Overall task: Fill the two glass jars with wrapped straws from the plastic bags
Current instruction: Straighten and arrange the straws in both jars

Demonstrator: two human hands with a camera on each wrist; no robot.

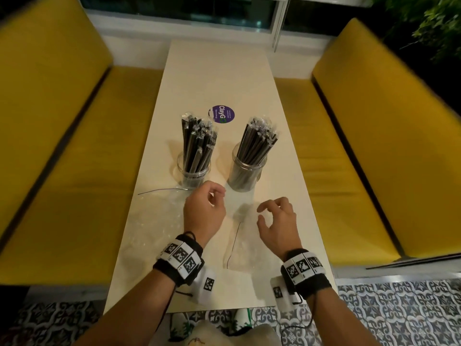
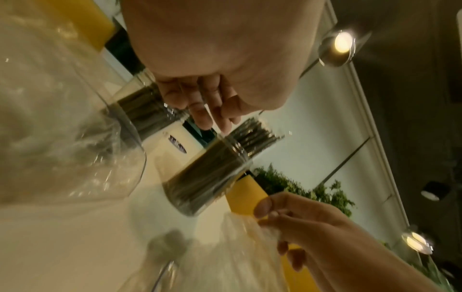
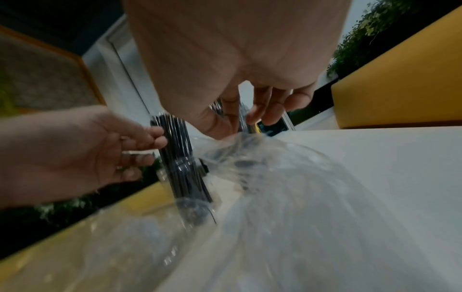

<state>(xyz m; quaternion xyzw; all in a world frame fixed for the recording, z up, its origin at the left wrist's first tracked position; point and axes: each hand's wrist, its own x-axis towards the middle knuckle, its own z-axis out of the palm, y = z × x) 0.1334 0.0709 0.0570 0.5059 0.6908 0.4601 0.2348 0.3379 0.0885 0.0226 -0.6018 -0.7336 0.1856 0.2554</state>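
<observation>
Two clear glass jars stand mid-table, the left jar [image 1: 194, 171] and the right jar [image 1: 245, 173], each packed with black wrapped straws [image 1: 199, 141] that fan out above the rim. Just in front of the jars my left hand [image 1: 217, 198] hovers with loosely curled fingers and holds nothing. A clear plastic bag [image 1: 154, 221] lies flat to its left. My right hand [image 1: 260, 213] hovers over a second clear bag [image 1: 249, 245], thumb and forefinger a little apart. In the right wrist view that bag [image 3: 287, 187] bunches up towards my fingertips [image 3: 257, 116].
A round purple sticker [image 1: 222, 114] sits on the pale table [image 1: 217, 71] behind the jars. Yellow benches flank the table on the left [image 1: 74, 171] and right [image 1: 374, 158]. A window lies beyond the far end, patterned floor tiles by the near edge.
</observation>
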